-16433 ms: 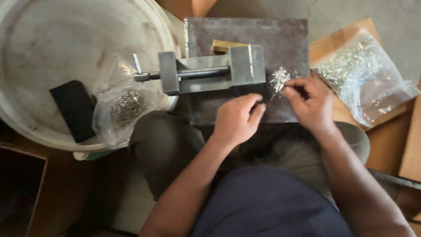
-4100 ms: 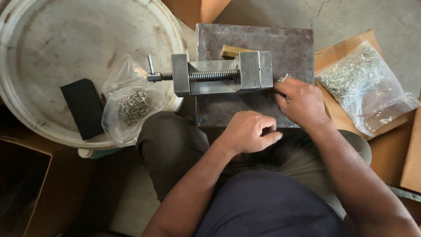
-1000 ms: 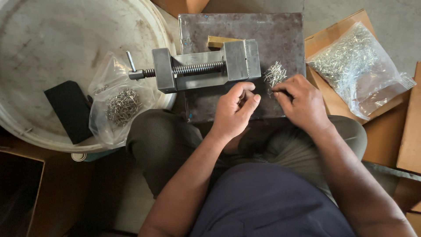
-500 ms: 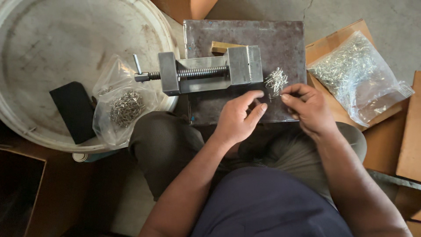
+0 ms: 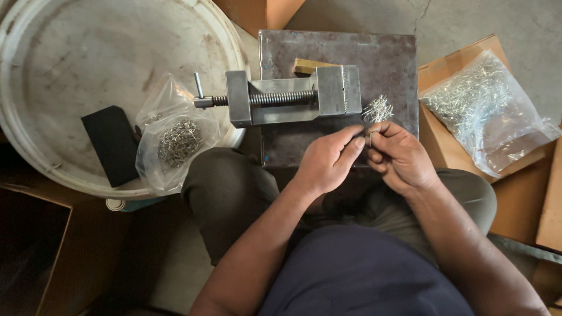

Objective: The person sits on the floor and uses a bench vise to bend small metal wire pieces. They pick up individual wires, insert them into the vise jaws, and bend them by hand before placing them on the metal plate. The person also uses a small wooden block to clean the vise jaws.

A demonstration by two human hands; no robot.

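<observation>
My left hand and my right hand meet over the front of a dark metal plate. Their fingertips pinch a tiny metal part between them. Just beyond the fingers lies a small heap of thin metal pins on the plate. A steel vise with a screw handle sits across the plate, left of the heap.
A clear bag of metal pieces and a black block rest on a big white round lid at left. A larger clear bag of pins lies on cardboard at right. A small brass-coloured block lies behind the vise.
My hands have drawn closer together in front of the heap of pins, fingertips now touching on the small part. The vise and bags stay in place.
</observation>
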